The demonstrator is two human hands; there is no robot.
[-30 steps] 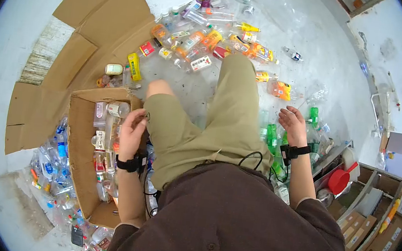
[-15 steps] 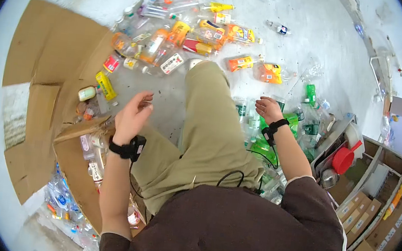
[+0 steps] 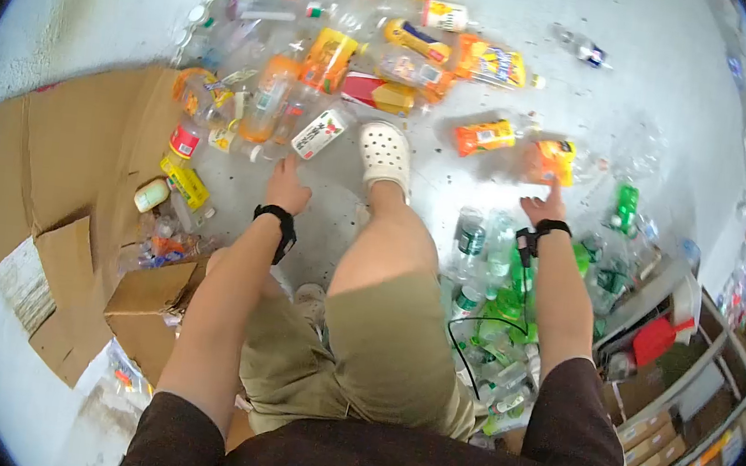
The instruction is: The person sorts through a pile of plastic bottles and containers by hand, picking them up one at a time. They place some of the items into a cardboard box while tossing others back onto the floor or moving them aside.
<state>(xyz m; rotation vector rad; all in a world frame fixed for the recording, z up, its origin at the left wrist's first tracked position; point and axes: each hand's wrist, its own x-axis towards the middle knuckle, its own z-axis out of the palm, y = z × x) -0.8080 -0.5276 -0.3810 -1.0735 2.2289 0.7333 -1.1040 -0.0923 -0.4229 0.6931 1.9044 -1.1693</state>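
Observation:
My left hand reaches forward, empty, its fingers stretched out just below a bottle with a white label. On the right, my right hand also holds nothing. Its extended fingertips come right up to an orange-labelled bottle. Another orange-labelled bottle lies a little to the left of that one. Between my hands stands my foot in a white clog. Several green and clear bottles are gathered below my right hand.
Many drink bottles lie spread over the floor ahead. Flattened cardboard leans at the left, with a cardboard box beside my leg. At the right, a shelf unit holds boxes, near a red scoop-like item.
Both hands have moved forward, the left toward the white-labelled bottle, the right toward the orange one. My body leans further ahead, and my clog has come into view.

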